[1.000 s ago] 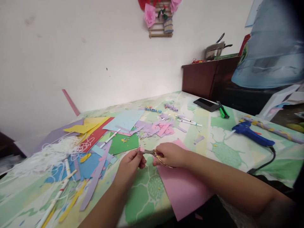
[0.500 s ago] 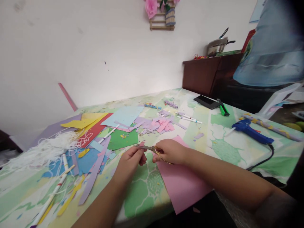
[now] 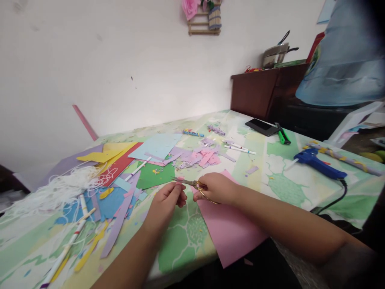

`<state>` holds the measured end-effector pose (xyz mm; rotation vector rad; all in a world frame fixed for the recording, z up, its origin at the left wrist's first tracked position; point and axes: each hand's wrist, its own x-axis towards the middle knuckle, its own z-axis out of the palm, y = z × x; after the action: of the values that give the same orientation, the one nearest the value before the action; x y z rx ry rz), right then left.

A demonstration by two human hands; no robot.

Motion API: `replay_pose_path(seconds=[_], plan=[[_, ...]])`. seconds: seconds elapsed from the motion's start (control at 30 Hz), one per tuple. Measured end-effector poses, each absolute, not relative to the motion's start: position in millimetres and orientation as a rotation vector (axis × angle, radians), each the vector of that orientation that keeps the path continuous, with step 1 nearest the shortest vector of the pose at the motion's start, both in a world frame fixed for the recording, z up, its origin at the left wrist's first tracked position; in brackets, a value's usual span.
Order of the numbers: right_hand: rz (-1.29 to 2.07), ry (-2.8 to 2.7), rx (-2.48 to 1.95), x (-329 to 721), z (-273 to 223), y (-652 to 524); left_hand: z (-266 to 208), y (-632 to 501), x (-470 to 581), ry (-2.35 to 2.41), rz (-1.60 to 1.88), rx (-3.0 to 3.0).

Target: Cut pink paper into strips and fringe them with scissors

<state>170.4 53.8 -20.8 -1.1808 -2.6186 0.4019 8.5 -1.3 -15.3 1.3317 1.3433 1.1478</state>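
My right hand [image 3: 218, 188] grips the gold-handled scissors [image 3: 192, 183], fingers through the loops, blades pointing left. The blades pass just over the fingertips of my left hand [image 3: 168, 199], which is closed in a pinch. A tiny pink bit of paper [image 3: 180, 178] shows at the blades by those fingertips; most of it is hidden. Beneath my right wrist and forearm lies a pink sheet of paper [image 3: 230, 233], one corner hanging over the table's front edge. Pink paper strips [image 3: 207, 157] are heaped beyond the hands, beside a green sheet [image 3: 156, 176].
Left are white string [image 3: 66, 184], coloured sheets and a purple strip [image 3: 122, 220]. To the right lie a blue glue gun [image 3: 320, 163] with its cord, a wrapped stick [image 3: 345, 159], a green-handled cutter [image 3: 283, 135] and a dark phone-like slab [image 3: 261, 127]. White sticks [image 3: 240, 149] lie farther back.
The scissor blades have shifted slightly upward over my left fingertips and look a little more closed. Both hands stay close together in nearly the same place; the view has tilted slightly.
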Motion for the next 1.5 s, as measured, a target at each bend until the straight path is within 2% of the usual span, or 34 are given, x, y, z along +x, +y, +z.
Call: replay_pose_path(seconds=[0.4, 0.7, 1.5], plan=[[0.645, -2.683, -1.041, 170.5, -20.8, 52.5, -11.5, -4.1, 8.7, 1.376, 1.180, 1.333], [0.564, -2.660, -1.091, 169.9, -22.5, 52.7, -9.1, -6.7, 12.8, 1.399, 1.174, 1.338], [0.765, -2.664, -0.968, 171.4, -19.7, 48.9, -8.6, -5.4, 12.3, 1.415, 1.141, 1.328]])
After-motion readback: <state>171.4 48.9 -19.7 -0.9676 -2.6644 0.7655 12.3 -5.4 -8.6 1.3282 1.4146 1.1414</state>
